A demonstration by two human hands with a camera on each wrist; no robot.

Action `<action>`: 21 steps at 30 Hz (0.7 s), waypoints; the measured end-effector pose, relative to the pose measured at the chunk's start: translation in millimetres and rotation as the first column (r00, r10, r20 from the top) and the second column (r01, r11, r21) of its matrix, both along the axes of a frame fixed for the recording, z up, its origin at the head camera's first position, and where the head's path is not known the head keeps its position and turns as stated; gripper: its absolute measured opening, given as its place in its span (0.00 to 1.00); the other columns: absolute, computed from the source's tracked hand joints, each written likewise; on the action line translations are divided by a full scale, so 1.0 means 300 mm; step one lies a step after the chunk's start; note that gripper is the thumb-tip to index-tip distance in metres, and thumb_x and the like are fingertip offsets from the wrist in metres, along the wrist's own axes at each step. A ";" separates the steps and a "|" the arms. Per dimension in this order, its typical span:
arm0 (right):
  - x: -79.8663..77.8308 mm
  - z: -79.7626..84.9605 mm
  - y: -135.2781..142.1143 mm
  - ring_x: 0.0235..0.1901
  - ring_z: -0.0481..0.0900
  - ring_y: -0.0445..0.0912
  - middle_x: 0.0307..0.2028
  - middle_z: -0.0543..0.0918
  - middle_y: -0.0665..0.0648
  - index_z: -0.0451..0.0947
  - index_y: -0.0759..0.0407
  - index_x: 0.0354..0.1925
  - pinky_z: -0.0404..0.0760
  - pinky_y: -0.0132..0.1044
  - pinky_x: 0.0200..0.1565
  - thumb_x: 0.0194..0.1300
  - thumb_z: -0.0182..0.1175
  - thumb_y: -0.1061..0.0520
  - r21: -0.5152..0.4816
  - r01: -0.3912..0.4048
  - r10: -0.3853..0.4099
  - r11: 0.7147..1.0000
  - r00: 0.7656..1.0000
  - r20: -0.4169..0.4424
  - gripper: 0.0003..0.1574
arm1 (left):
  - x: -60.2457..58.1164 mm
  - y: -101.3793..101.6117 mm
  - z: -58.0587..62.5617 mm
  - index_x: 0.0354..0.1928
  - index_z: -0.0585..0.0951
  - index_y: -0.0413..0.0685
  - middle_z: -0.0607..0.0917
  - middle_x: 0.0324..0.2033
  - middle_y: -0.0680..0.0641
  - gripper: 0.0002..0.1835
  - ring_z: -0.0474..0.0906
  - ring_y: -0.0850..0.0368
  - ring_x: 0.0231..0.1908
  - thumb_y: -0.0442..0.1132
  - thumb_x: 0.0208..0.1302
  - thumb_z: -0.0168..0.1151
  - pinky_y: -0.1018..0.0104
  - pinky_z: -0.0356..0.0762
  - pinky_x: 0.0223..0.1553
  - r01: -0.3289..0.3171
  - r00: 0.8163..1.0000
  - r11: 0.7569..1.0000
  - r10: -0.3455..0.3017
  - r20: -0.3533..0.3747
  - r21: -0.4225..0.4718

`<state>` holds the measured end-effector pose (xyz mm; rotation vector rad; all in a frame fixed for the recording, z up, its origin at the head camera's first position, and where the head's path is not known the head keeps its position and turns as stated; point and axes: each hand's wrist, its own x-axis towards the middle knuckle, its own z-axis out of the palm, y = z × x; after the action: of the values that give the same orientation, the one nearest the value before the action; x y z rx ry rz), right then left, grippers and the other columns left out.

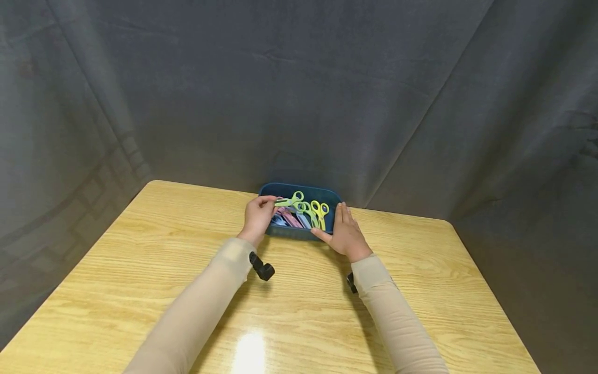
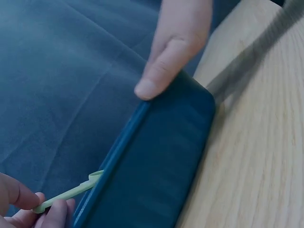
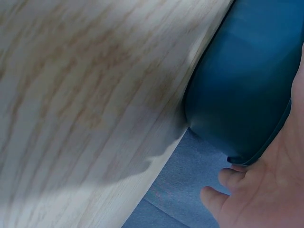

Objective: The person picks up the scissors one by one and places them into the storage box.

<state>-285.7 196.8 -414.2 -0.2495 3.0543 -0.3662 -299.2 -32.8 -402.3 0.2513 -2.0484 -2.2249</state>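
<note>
A dark blue plastic bin (image 1: 299,235) stands at the back edge of the table. My left hand (image 1: 258,213) is at its left end, pinching light green scissors (image 1: 285,202) by the blade end, handle loops pointing right over the bin. In the left wrist view, these scissors (image 2: 71,193) slant across the rim. My right hand (image 1: 345,236) rests on the bin's right front corner, fingers straight along the right end and thumb on the front rim. Inside lie yellow scissors (image 1: 321,215), another green pair and pink scissors (image 1: 290,217).
The wooden table (image 1: 299,306) carries the bin at its far edge, right against a dark grey curtain (image 1: 289,104). More curtain hangs at the left and right sides. Each beige sleeve has a black wrist camera mount (image 1: 262,267).
</note>
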 end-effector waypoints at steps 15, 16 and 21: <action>-0.002 -0.003 0.002 0.71 0.37 0.58 0.72 0.35 0.66 0.31 0.69 0.71 0.48 0.54 0.67 0.54 0.40 0.17 0.000 0.004 -0.004 1.000 1.000 -0.003 0.72 | -0.012 0.009 -0.022 0.48 0.80 0.33 0.82 0.40 0.38 0.14 0.78 0.48 0.39 0.31 0.66 0.51 0.66 0.74 0.37 0.001 0.998 0.964 -0.017 -0.057 -0.266; -0.002 -0.003 0.002 0.71 0.37 0.58 0.72 0.35 0.66 0.31 0.69 0.71 0.48 0.54 0.67 0.54 0.40 0.17 -0.002 0.004 -0.004 1.000 1.000 -0.002 0.73 | -0.013 0.010 -0.022 0.47 0.81 0.33 0.82 0.40 0.38 0.13 0.78 0.49 0.38 0.31 0.66 0.51 0.66 0.74 0.38 0.001 0.998 0.956 -0.019 -0.058 -0.294; -0.001 -0.004 0.006 0.71 0.37 0.58 0.72 0.36 0.66 0.32 0.69 0.71 0.48 0.54 0.67 0.54 0.40 0.16 -0.008 0.010 -0.010 1.000 1.000 -0.004 0.73 | -0.009 0.018 -0.015 0.45 0.82 0.34 0.83 0.41 0.38 0.11 0.79 0.49 0.40 0.30 0.65 0.53 0.61 0.76 0.39 0.004 0.996 0.905 -0.040 -0.075 -0.425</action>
<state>-286.1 198.7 -415.5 -0.2355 3.0596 -0.3793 -302.0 -27.3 -406.9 0.0938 -2.4248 -1.6992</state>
